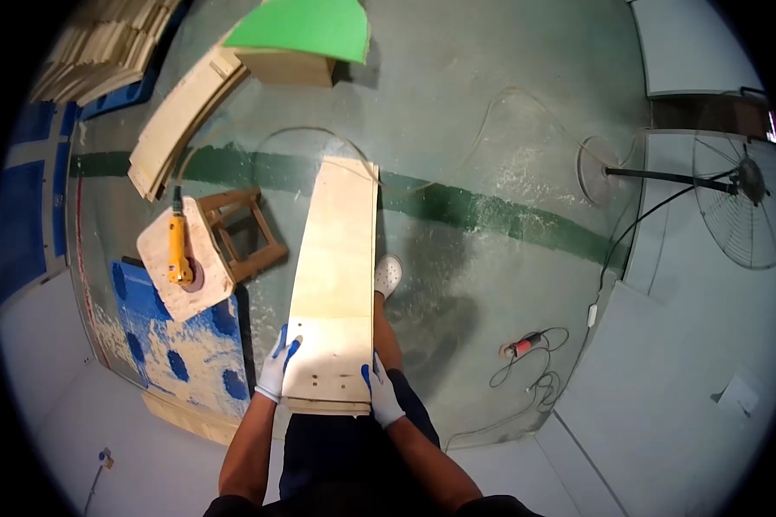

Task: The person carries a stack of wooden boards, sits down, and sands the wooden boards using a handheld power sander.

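A long pale plywood panel [332, 276], narrower at its far end, stretches away from my body, with small dark holes near its close end. Another board edge shows beneath it along the right side and front. My left hand [273, 369], in a white glove with blue fingertips, grips the left edge near the close end. On the opposite edge my right hand [383, 395], gloved the same way, is closed on the panel. The undersides of both hands are hidden.
A yellow sander [178, 250] lies on a wooden stool [159, 244] to the left, its hose looping forward. Beside it is a dusty blue pallet [181, 345]. Curved boards [177, 121] and a green sheet [297, 30] are ahead. A red corded tool [522, 346] and a fan [737, 185] are right.
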Available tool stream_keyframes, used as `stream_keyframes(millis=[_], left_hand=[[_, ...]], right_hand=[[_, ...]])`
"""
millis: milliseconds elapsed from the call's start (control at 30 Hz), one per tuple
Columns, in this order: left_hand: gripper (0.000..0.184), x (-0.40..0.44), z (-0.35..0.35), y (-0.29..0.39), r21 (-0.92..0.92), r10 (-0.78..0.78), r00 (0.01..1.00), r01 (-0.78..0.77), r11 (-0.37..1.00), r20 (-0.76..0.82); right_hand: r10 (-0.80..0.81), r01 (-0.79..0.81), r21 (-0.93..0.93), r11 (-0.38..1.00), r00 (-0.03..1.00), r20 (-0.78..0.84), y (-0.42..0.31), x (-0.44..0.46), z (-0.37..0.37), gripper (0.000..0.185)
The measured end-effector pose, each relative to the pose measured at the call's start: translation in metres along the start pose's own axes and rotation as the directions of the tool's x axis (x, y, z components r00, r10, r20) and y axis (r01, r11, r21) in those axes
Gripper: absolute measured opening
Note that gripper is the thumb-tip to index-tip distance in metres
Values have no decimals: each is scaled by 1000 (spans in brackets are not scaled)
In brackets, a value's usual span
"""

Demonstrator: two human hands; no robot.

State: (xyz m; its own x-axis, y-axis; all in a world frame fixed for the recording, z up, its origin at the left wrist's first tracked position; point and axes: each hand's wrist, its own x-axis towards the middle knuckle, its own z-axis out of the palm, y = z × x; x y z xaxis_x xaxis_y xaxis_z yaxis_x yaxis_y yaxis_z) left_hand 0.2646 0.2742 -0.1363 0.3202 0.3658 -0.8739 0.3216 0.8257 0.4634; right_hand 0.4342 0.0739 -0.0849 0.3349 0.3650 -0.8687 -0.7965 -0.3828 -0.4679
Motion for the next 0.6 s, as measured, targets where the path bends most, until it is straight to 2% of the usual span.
stream_keyframes(millis=[33, 67, 100, 133, 267, 333, 367, 467, 500, 533, 600], left_hand=[[63, -19, 32, 36, 117, -17, 1000, 18, 993, -7], [65, -16, 21, 6, 10, -45, 999, 45, 999, 17], [65, -2, 22, -8, 6, -67, 997, 67, 998, 25], [66, 2, 22, -23, 14, -76, 997, 76, 997, 21], [70, -15, 28, -30, 36, -115, 993, 115, 993, 10], [67, -15, 20, -32, -9, -65, 998, 65, 998, -23], [65, -16, 16, -18, 164, -73, 996, 82, 983, -59], [63, -16, 17, 38, 167, -114, 992, 122, 978, -60], [63, -17, 22, 65, 101, -174, 984, 176, 979, -29], [63, -16, 18, 57, 109, -181, 983, 183, 977, -32], [63, -8, 3, 36, 154, -84, 995, 92, 984, -55]], right_hand=[[13, -13, -9, 1000, 1000, -13, -6, -6, -7, 62], [-18, 17, -84, 996, 1000, -14, -7, -5, -15, 62], [-47, 43, -158, 987, 999, -18, -2, 0, -23, 63], [30, -38, -134, 990, 997, -66, 6, -3, -30, 64], [107, -118, -91, 989, 987, -123, 3, -14, -33, 63], [142, -155, -70, 985, 977, -157, 10, -9, -28, 63], [139, -150, -63, 987, 979, -147, 12, -13, -24, 63], [167, -167, 9, 986, 978, -127, -15, -15, 6, 63], [139, -137, 21, 990, 984, -115, -23, -15, 15, 63], [110, -107, 32, 994, 988, -108, -15, -12, 18, 63], [117, -114, 32, 993, 985, -123, 12, -10, 22, 62]])
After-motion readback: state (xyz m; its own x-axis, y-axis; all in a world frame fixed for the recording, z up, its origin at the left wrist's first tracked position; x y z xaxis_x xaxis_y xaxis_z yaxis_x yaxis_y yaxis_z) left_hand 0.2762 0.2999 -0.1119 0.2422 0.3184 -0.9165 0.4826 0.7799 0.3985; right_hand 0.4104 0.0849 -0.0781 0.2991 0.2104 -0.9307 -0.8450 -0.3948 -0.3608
